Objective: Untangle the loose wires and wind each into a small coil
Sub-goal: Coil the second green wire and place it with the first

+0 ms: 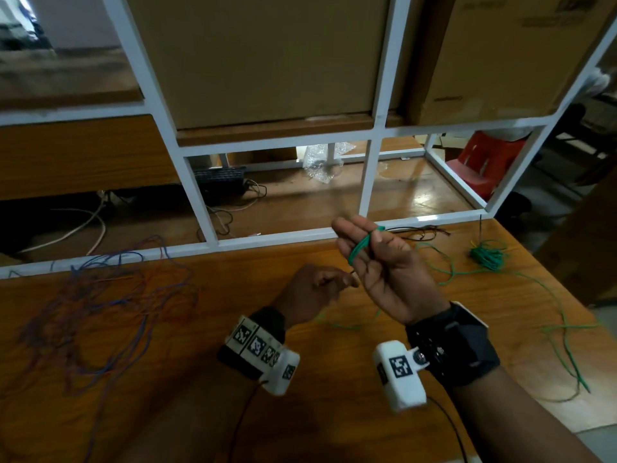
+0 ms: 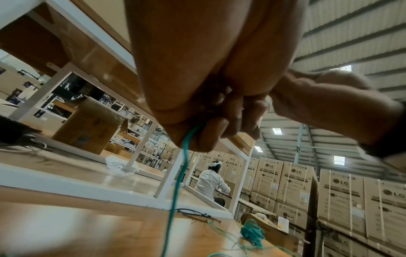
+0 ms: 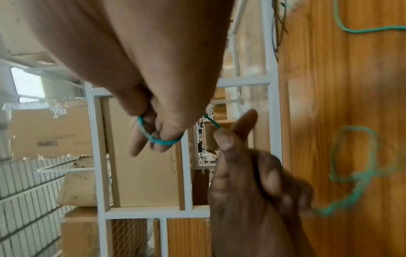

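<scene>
My right hand (image 1: 377,262) is raised palm toward me with its fingers straight up. Loops of green wire (image 1: 362,243) run round those fingers, the thumb lying against them; the right wrist view shows the loops (image 3: 162,141) near the fingertips. Just left and lower, my left hand (image 1: 317,289) pinches the same wire between thumb and forefinger. In the left wrist view the wire (image 2: 182,165) drops from that pinch to the table. Its loose length trails right across the table (image 1: 233,345). A tangle of blue and red wires (image 1: 110,295) lies at the left.
A small bundle of green wire (image 1: 487,255) sits at the table's far right, a thin dark wire (image 1: 424,232) beside it. A white metal frame (image 1: 267,237) borders the far edge. Cardboard boxes stand behind, and the right edge drops off.
</scene>
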